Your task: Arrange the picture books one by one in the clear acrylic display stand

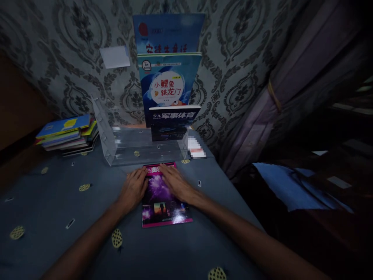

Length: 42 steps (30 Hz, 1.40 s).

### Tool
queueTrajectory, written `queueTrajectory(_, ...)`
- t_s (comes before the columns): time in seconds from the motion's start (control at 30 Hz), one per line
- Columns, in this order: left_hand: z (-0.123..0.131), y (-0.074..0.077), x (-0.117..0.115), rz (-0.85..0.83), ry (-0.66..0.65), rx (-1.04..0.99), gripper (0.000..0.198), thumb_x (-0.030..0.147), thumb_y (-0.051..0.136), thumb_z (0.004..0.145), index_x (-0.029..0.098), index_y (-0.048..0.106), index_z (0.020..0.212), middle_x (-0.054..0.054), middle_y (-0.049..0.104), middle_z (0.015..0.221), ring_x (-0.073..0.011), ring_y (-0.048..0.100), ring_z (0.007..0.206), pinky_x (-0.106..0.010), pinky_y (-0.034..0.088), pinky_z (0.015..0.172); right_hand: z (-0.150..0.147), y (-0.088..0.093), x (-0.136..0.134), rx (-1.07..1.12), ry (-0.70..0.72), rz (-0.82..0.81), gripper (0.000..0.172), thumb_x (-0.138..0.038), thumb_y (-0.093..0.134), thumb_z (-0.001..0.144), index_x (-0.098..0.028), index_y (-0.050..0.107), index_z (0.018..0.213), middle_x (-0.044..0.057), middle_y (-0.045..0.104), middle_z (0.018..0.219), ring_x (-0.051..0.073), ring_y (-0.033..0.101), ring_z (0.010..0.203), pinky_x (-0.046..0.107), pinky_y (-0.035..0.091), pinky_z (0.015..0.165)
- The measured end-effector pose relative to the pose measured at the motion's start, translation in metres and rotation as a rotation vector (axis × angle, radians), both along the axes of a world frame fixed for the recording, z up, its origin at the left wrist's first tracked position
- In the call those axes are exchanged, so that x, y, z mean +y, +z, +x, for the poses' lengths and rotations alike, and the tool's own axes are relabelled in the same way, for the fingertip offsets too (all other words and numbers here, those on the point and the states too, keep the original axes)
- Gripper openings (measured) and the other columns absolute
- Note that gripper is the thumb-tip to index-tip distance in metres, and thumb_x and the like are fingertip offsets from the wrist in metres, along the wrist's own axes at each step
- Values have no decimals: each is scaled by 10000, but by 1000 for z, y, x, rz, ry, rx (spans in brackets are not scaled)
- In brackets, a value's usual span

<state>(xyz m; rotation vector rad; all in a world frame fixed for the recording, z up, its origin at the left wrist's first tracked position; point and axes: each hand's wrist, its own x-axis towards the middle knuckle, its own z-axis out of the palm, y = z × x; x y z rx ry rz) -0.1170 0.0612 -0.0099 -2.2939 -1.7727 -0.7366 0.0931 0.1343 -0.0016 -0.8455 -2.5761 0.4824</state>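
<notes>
A purple and pink book (163, 202) lies flat on the blue patterned tablecloth (58, 194) in front of a clear acrylic display stand (116, 144). My left hand (134, 188) rests with its fingers flat at the book's upper left edge. My right hand (175, 182) lies flat on the book's top right part, fingers stretched toward the stand. On the stand's tiers stand three books: a dark one (171, 122) lowest, a light blue one with a fish (167, 83) behind it, and a blue one (169, 33) at the top.
A stack of several books (68, 134) lies at the back left of the table. A patterned wall with a white note (115, 57) rises behind. To the right hangs a purple curtain (262, 116), with a blue cloth (291, 182) lower down past the table edge.
</notes>
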Motion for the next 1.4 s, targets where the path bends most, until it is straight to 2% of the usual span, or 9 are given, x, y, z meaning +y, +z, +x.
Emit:
queueTrajectory(0.1, 0, 1, 0, -9, -4, 12, 325, 241, 416, 993, 166, 550, 1279, -118, 616, 1334, -275, 571, 1216, -468, 486, 993, 23, -1, 9, 20, -46, -29, 485, -206, 352, 1001, -164, 429, 1478, 150, 465, 1516, 252, 400, 1432, 534, 293, 1198)
queueTrajectory(0.23, 0, 3, 0, -32, -3, 28, 331, 249, 413, 996, 163, 550, 1285, -120, 614, 1340, -278, 565, 1226, -476, 482, 998, 40, -2, 18, 104, -22, -100, 468, -244, 365, 1007, -193, 449, 1465, 112, 496, 1500, 241, 420, 1420, 536, 285, 1198)
queueTrajectory(0.43, -3, 6, 2, -32, -42, 42, 345, 237, 404, 997, 153, 556, 1295, -134, 608, 1352, -268, 563, 1255, -483, 461, 1041, 44, -2, 31, 302, -12, -246, 434, -272, 406, 988, -203, 519, 1402, 104, 591, 1405, 232, 552, 1295, 482, 432, 1105)
queueTrajectory(0.57, -1, 13, 6, -79, -101, 92, 373, 243, 398, 1000, 137, 554, 1322, -136, 594, 1383, -266, 555, 1279, -485, 434, 1088, 46, -4, 37, 365, -6, -351, 434, -287, 406, 989, -171, 532, 1388, 117, 574, 1423, 229, 544, 1305, 468, 418, 1118)
queueTrajectory(0.7, 12, 20, 15, -129, -171, 128, 401, 301, 397, 1022, 132, 538, 1357, -135, 572, 1416, -254, 528, 1321, -481, 386, 1139, 46, -5, 40, 421, 3, -409, 429, -312, 415, 991, -194, 539, 1384, 102, 571, 1430, 229, 533, 1321, 476, 403, 1132)
queueTrajectory(0.83, 31, 23, 28, -197, -281, 118, 429, 321, 406, 1024, 133, 506, 1397, -134, 528, 1461, -244, 480, 1368, -447, 381, 1146, 46, -5, 41, 464, 30, -424, 424, -361, 416, 997, -208, 557, 1367, 97, 597, 1401, 232, 544, 1310, 473, 396, 1141)
queueTrajectory(1.0, 48, 25, 39, -262, -333, 130, 463, 321, 430, 1019, 197, 428, 1466, -99, 467, 1518, -249, 417, 1412, -525, 295, 1180, 46, -5, 41, 473, 38, -413, 419, -384, 413, 999, -225, 566, 1356, 89, 603, 1394, 225, 547, 1307, 470, 401, 1139)
queueTrajectory(1.13, 51, 28, 39, -267, -323, 137, 463, 312, 444, 1014, 184, 438, 1459, -110, 472, 1512, -246, 428, 1401, -526, 279, 1182, 47, -6, 42, 458, 33, -397, 419, -360, 406, 1001, -211, 554, 1364, 102, 599, 1397, 224, 547, 1308, 475, 401, 1137)
queueTrajectory(1.4, 61, 32, 30, -308, -405, 183, 404, 315, 419, 1025, 216, 493, 1410, -81, 483, 1508, -253, 353, 1450, -609, 219, 1181, 47, -7, 43, 448, 51, -354, 425, -347, 384, 1008, -179, 549, 1363, 122, 605, 1387, 231, 555, 1300, 475, 416, 1122)
